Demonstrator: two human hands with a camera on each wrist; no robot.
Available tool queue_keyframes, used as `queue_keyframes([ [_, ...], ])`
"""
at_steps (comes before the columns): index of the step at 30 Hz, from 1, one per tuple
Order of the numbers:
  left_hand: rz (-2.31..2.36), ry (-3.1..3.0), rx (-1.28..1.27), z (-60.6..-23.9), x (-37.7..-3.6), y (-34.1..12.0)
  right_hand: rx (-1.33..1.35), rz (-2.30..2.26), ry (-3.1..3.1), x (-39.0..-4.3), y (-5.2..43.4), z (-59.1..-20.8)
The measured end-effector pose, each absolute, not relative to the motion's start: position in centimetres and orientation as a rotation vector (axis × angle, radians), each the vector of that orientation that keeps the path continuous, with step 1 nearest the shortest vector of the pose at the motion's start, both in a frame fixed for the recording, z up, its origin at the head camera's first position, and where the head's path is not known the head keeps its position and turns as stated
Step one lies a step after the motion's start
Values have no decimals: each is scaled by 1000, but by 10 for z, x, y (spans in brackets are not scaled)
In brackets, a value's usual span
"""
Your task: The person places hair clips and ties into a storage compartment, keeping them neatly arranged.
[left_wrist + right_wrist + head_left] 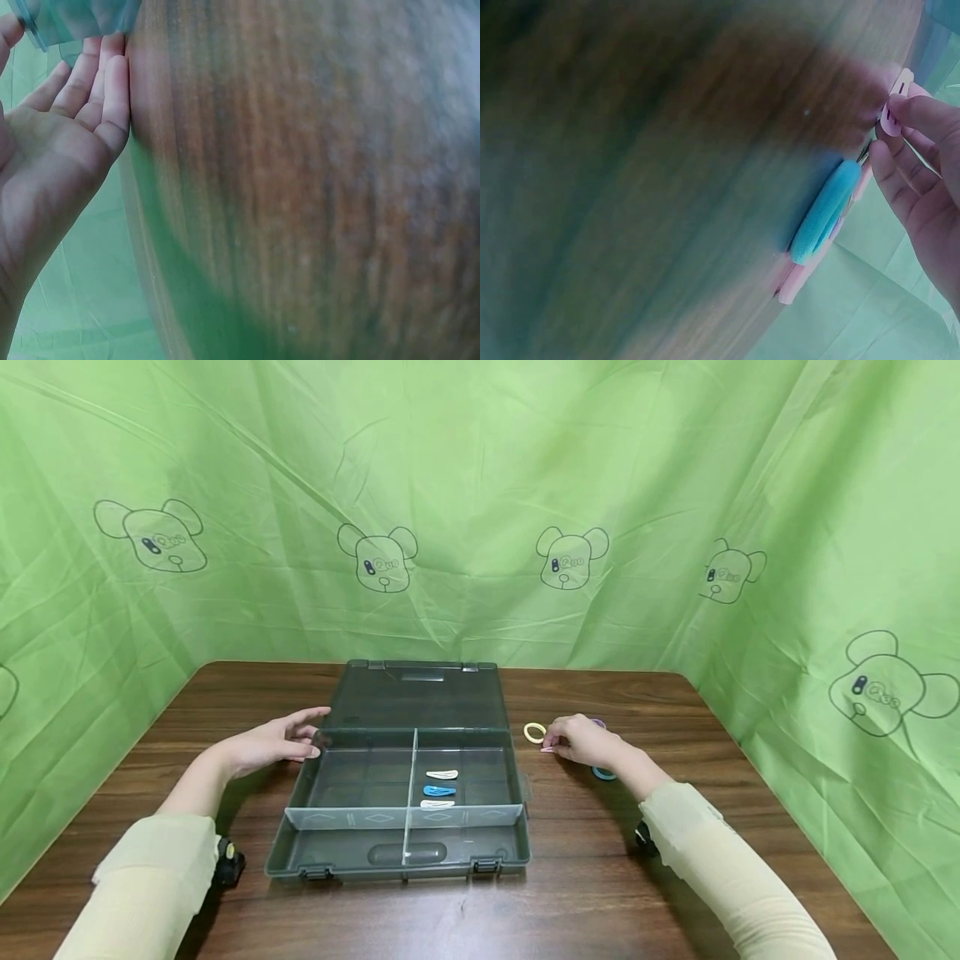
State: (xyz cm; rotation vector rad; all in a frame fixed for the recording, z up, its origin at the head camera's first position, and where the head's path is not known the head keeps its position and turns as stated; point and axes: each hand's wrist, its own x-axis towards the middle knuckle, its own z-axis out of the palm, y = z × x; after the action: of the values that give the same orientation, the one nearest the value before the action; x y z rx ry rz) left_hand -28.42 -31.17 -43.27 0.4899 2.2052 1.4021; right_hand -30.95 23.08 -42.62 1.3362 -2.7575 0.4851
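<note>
At the left, the left hand (273, 745) lies open on the table (585, 893), fingers straight and reaching toward the left rear corner of the open box (408, 852); it grips nothing, and its fingertips (112, 52) look to be just at or touching the clear plastic edge. The box sits in the middle with its lid (416, 697) folded flat behind it, and in the right compartment lie three hair clips, a white clip (442, 774), a blue clip (438, 791) and another white clip (437, 804), in a row. To the right of the box a yellow hair tie (535, 732) lies on the wood, just beside the right hand (583, 742). That hand pinches a pink clip (892, 112) between thumb and fingertips, low over the table and well outside the box. Under and behind it are a blue hair tie (603, 773) and a purple one, mostly hidden. The pinch looks light and sits near one end of the clip, so it could slip or spring away on the smooth wood; lifting the hand could also drag the nearby ties, and a push from the left hand could slide the light box. No brand or writing can be read; the green backdrop (480, 485) carries only cartoon bear outlines.
</note>
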Motion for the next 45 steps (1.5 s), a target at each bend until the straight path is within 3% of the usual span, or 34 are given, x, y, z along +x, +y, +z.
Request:
queue_keyframes([
  [14, 1399, 2206, 484, -432, -284, -311, 1372, 547, -2746, -304, 231, -422],
  [45, 1400, 2212, 478, -433, -284, -312, 1221, 650, -2585, -266, 200, -373],
])
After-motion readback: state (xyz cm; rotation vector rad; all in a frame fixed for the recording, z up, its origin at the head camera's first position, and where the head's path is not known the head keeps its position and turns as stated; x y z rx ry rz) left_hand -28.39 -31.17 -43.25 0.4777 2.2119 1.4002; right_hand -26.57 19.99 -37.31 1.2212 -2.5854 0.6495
